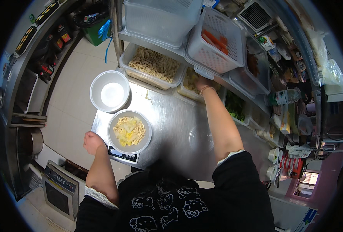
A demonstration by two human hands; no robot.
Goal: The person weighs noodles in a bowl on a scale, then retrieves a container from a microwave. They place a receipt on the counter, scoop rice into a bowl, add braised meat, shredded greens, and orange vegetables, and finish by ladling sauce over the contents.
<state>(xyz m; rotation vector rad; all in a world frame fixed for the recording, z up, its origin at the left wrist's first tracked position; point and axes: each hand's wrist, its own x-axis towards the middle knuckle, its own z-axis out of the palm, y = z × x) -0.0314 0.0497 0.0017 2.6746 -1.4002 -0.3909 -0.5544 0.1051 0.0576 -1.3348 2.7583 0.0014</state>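
Observation:
My right hand [203, 82], a bracelet at its wrist, reaches into a clear bin [179, 92] of pale chopped vegetable, which looks like cabbage. Its fingers are hidden among the pieces. Near the table's left edge, my left hand [93, 142] is curled into a fist with nothing visible in it. Beside that fist, a white bowl [148, 140] stands on a digital scale [124, 154]. Noodles [139, 136] topped with pale cabbage pieces [129, 125] lie in this bowl. Just behind it is another white bowl [110, 92] with nothing in it.
A bin of noodles [154, 66] and one of leafy greens [235, 106] flank the cabbage bin. On the shelf above are a perforated basket with orange pieces [218, 40] and a large translucent tub [162, 23]. A round clear lid [201, 139] lies on the steel table [167, 120].

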